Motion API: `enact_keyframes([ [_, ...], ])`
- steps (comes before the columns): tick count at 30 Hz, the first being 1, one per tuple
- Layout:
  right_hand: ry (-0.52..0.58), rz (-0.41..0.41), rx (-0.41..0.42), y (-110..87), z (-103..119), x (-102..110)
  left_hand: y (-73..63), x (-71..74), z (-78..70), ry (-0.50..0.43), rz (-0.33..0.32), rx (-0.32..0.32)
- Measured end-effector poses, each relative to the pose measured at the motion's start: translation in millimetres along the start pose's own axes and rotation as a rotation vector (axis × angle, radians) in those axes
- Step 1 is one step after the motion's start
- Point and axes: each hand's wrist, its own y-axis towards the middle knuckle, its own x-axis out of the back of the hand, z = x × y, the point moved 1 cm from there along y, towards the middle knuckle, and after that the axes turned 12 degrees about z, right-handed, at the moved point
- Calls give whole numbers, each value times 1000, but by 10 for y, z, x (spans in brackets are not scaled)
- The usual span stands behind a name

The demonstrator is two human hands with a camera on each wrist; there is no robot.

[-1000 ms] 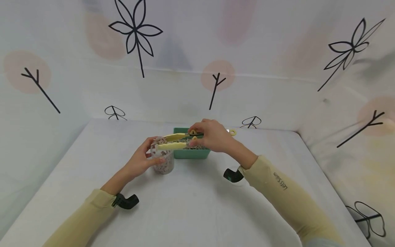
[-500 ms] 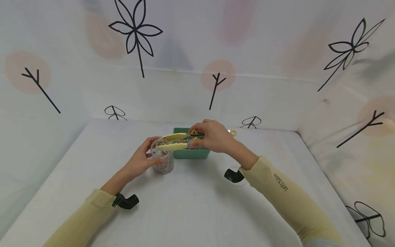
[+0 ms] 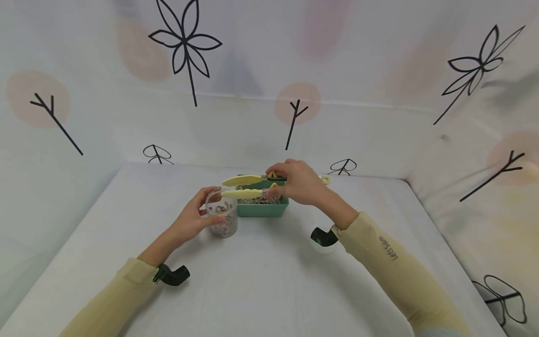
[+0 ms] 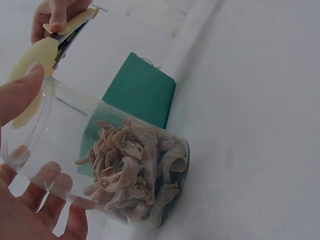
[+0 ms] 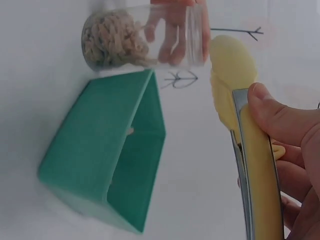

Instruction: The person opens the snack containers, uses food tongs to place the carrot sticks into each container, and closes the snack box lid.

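Observation:
My left hand [image 3: 190, 221] grips a clear jar [image 3: 228, 225] that stands upright on the white table. Curled, pale brown strips [image 4: 130, 165] that look dried fill its lower part. My right hand [image 3: 298, 182] holds yellow-tipped tongs [image 3: 245, 194] with metal arms, their tips spread apart and nothing visible between them. In the head view, the lower tip overlaps the jar's rim; the rest of the tongs extends over a green rectangular box [image 3: 262, 210] holding more strips. The right wrist view shows the tongs' yellow grip [image 5: 261, 175] under my thumb.
The green box stands right beside the jar, slightly farther back. White cloth walls [image 3: 236, 131] with line-drawn plants enclose the table [image 3: 269, 281] at the back and sides. A black wrist camera [image 3: 173, 275] sits on my left wrist, another [image 3: 324, 237] on my right.
Strips seen at the jar's mouth by the tongs have dropped lower into it. The tongs and my right hand have moved right and slightly up. My left hand keeps the jar in place.

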Motion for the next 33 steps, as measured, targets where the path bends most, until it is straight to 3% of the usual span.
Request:
enact_keyframes([
  [6,-40,22,-79,-57,-259,42,2,0,13,-2,6,-33],
  [12,-195,150,-184,-74,-451,50,0,-4,20,-3,7,-50],
  [21,-456,294,-223,147,-369,40,-2,6,20,-11,7,-42],
  [25,-459,342,-224,259,-319,-60,-10,16,18,-13,7,-36],
  [29,-414,332,-210,323,-310,-202,-8,17,18,-18,13,-36],
  [33,-381,241,-163,357,-307,-325,-8,18,14,-15,17,-44],
])
